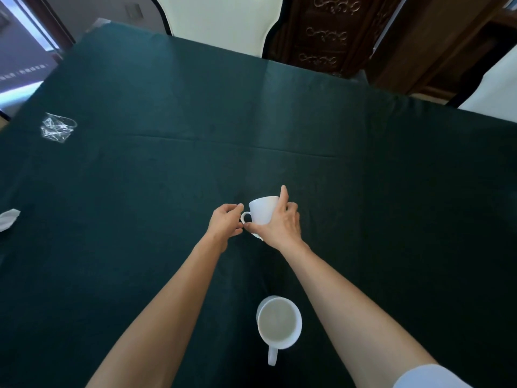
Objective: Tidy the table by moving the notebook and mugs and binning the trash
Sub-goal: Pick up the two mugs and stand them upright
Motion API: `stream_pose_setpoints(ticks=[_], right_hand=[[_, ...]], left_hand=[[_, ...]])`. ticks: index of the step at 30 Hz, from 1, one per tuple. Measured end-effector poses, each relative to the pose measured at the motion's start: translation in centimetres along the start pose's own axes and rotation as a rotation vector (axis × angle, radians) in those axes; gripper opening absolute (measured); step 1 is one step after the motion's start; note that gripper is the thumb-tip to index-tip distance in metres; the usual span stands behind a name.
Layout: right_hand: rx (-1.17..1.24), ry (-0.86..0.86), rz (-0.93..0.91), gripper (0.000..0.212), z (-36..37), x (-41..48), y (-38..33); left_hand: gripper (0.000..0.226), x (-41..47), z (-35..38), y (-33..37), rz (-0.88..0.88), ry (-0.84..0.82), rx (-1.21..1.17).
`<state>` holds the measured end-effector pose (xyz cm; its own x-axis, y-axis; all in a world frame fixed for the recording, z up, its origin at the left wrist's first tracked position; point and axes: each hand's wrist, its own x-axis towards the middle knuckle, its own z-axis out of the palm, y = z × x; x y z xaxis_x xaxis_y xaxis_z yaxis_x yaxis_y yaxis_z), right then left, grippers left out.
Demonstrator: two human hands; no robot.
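Observation:
A small white mug [261, 211] is at the middle of the dark green table [140, 177]. My right hand [279, 225] wraps around its body, thumb under the handle. My left hand [225, 221] is at the handle, fingers pinched on or beside it. A second white mug [279, 323] stands upright near the front edge between my forearms, handle towards me. A crumpled clear plastic cup [58, 127] lies at the far left. A white scrap of paper [8, 218] pokes in at the left edge. No notebook is in view.
A cream chair back [221, 21] stands behind the table's far edge. Carved dark wooden furniture [330, 35] is at the back right. A fold runs across the tablecloth [223, 142].

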<state>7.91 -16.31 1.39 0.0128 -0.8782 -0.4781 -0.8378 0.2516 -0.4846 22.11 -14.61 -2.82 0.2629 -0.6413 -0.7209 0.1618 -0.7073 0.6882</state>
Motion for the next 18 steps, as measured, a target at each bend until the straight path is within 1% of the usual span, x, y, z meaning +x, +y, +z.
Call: stream_pose_setpoints(ticks=[2, 8, 14, 18], right_hand=[[-0.015, -0.003, 0.017, 0.142, 0.1, 0.2, 0.0], [-0.011, 0.014, 0.02, 0.135, -0.6, -0.1, 0.7], [0.112, 0.061, -0.001, 0.133, -2.6, -1.8, 2.4], [0.24, 0.096, -0.032, 0.125, -4.8, -4.3, 3.4]], left_hand=[[0.037, 0.0, 0.2, 0.0, -0.004, -0.003, 0.003], [0.037, -1.1, -0.2, 0.6, -0.096, -0.052, -0.039], [0.036, -4.3, 0.1, 1.2, -0.06, -0.08, -0.047], [0.035, -7.3, 1.2, 2.1, -0.004, -0.125, -0.037]])
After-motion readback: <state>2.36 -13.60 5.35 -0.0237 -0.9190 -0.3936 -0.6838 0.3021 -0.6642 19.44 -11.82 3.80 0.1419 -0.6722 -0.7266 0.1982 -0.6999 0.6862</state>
